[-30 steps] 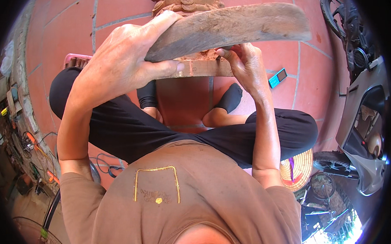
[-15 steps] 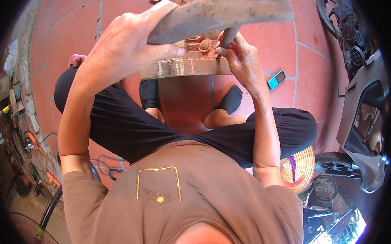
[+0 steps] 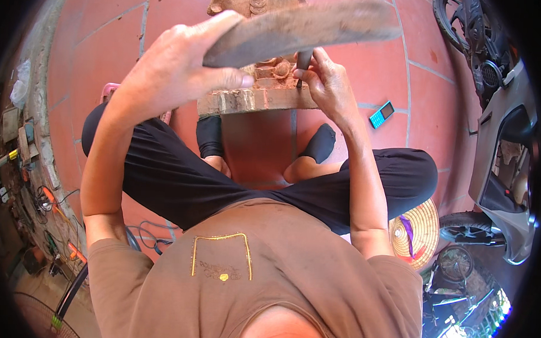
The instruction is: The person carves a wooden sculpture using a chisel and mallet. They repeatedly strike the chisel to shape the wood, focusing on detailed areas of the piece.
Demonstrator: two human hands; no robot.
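At the far left, cables and tools lie along the edge of the red tiled floor. The left hand is raised above the knees, its fingers wrapped tight around the near end of a long, flat wooden mallet, which stretches rightward and tilts slightly up, passing over the work. Below it, a reddish wood carving stands on the floor just beyond the person's crossed legs, its flat base toward the body and its carved upper part running out of view at the top. The right hand rests against the right end of the carving, fingers closed around a thin dark chisel held nearly upright, its tip on the carving's top face and its head right under the mallet. Further right, a small blue phone lies on the tiles, well apart from the hand. A woven conical hat sits beside the right knee, and a grey scooter stands at the far right.
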